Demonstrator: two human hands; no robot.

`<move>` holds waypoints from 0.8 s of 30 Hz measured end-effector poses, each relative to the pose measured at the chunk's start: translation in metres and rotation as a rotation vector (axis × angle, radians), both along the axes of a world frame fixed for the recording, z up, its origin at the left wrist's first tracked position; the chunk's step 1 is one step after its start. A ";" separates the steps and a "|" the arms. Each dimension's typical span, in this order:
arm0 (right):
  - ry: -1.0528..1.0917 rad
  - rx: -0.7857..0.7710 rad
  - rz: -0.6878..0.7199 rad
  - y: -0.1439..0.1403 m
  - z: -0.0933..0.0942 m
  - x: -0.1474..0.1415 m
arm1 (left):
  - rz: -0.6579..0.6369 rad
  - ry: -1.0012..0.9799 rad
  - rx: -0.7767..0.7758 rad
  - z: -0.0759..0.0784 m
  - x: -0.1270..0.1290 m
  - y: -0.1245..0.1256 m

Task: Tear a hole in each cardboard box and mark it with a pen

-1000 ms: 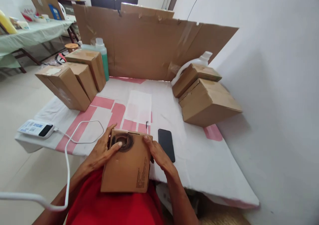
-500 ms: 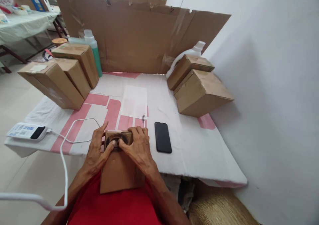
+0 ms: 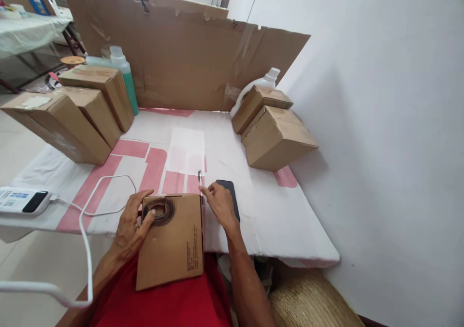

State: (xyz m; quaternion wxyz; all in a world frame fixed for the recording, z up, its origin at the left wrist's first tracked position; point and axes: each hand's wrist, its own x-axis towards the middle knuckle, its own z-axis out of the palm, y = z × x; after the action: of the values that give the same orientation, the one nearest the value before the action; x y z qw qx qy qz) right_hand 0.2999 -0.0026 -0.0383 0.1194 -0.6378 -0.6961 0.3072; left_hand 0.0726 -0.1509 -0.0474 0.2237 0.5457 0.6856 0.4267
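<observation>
A brown cardboard box (image 3: 174, 249) with small printed text rests against my lap and the table's front edge. Near its top left corner is a round hole ringed by dark, scribble-like marks (image 3: 167, 213). My left hand (image 3: 132, 223) grips that corner, thumb at the hole and fingers behind the left edge. Just beyond the box's right edge, my right hand (image 3: 221, 204) has its thumb and forefinger pinched at a pen (image 3: 199, 176) lying on the cloth. Partly under that hand is a black smartphone (image 3: 232, 191).
A white sheet (image 3: 185, 150) lies mid-table. Cardboard boxes (image 3: 87, 119) and a bottle of green liquid (image 3: 129, 88) stand left; more boxes (image 3: 279, 141) and a white jug (image 3: 253, 88) stand right. A white device (image 3: 23, 201) trails a cable (image 3: 85, 240). Behind rises a cardboard panel (image 3: 188, 61).
My right hand has left the hole and moved right to the pen, uncovering the printed text and the dark ring. My left hand still holds the box. The view has shifted slightly right.
</observation>
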 end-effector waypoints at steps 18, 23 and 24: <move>0.347 -0.014 -0.067 0.005 -0.020 0.024 | -0.218 -0.019 -0.081 0.007 -0.008 -0.003; 1.076 0.123 -0.209 -0.027 0.018 0.023 | -0.245 0.001 -0.066 0.011 -0.004 0.001; 1.185 0.084 -0.162 -0.038 0.022 0.016 | -0.253 0.005 -0.063 0.012 -0.003 0.002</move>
State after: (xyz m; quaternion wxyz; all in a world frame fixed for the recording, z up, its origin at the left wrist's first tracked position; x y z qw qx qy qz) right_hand 0.3159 -0.0404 -0.0160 0.5354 -0.4037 -0.4717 0.5726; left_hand 0.0699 -0.1484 -0.0355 0.2912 0.6213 0.6251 0.3720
